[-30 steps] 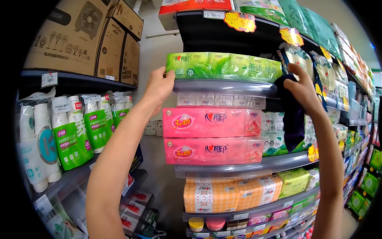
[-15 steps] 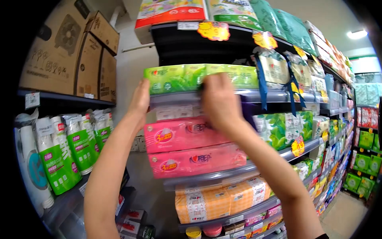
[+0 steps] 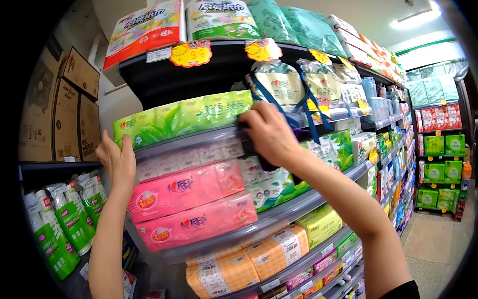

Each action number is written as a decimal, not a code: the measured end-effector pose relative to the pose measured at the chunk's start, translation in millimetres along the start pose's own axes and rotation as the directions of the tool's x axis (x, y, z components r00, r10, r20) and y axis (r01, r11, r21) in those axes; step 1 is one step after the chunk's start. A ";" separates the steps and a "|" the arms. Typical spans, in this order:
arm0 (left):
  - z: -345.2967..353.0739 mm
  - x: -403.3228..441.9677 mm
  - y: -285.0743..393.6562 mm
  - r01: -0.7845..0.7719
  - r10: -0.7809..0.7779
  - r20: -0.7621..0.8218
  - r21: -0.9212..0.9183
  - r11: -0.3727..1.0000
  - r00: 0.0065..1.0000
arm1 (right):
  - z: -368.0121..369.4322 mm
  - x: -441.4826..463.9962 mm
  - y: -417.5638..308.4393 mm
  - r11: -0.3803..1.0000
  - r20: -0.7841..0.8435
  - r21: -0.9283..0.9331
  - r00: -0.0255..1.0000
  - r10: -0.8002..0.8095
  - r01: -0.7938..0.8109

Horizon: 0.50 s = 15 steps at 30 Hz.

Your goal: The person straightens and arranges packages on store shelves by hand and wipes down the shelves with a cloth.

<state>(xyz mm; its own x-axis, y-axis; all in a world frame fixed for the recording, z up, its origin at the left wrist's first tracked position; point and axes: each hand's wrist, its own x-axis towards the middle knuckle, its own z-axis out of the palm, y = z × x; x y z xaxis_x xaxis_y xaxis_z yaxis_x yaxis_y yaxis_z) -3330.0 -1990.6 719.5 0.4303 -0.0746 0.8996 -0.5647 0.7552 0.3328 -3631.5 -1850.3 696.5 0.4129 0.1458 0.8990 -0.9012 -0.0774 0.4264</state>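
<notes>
A long green tissue pack lies on the upper shelf ledge. My left hand is at its left end, fingers apart, touching or very near the pack's lower corner. Around a dark cloth, partly hidden behind the wrist, my right hand is closed at the pack's right end, by the shelf's front edge. Under that ledge are two stacked pink tissue packs. White bags with blue ribbons stand right of the green pack.
Kitchen-paper packs stand on the top shelf, above yellow price tags. Orange checked packs sit lower down. Cardboard boxes and bagged paper cups are at left. An aisle floor shows at right.
The view has turned right, so the shelves appear further left and tilted. My right hand, with the dark cloth, moved left across the green pack's front, then back to its right end.
</notes>
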 end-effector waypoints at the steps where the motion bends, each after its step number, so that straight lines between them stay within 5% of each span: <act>1: -5.8 -3.4 14.2 -0.143 0.151 -0.051 0.130 0.981 0.987 | -11.3 -10.5 20.5 0.999 -0.016 -0.032 1.000 -0.010 0.010; 3: -8.6 -15.3 49.5 -0.256 0.269 -0.074 0.148 0.955 0.960 | -30.9 -29.4 54.9 0.994 -0.007 -0.102 1.000 0.024 -0.025; 5: -3.8 -28.3 81.3 -0.535 0.537 0.012 0.108 0.838 0.843 | -43.2 -44.1 90.9 0.983 -0.010 -0.184 1.000 0.015 -0.016; 15: 76.5 -137.5 248.9 -0.727 0.730 0.175 -0.095 0.680 0.660 | -114.5 -109.5 232.1 0.993 0.079 -0.116 0.997 0.007 0.002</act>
<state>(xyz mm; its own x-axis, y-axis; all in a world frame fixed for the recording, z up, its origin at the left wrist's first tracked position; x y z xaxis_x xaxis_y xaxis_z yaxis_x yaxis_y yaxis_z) -3583.6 -1842.1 700.3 -0.2513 0.3883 0.8866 -0.6296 0.6301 -0.4545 -3901.0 -1771.3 685.7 0.4154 0.0672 0.9071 -0.9096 0.0382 0.4137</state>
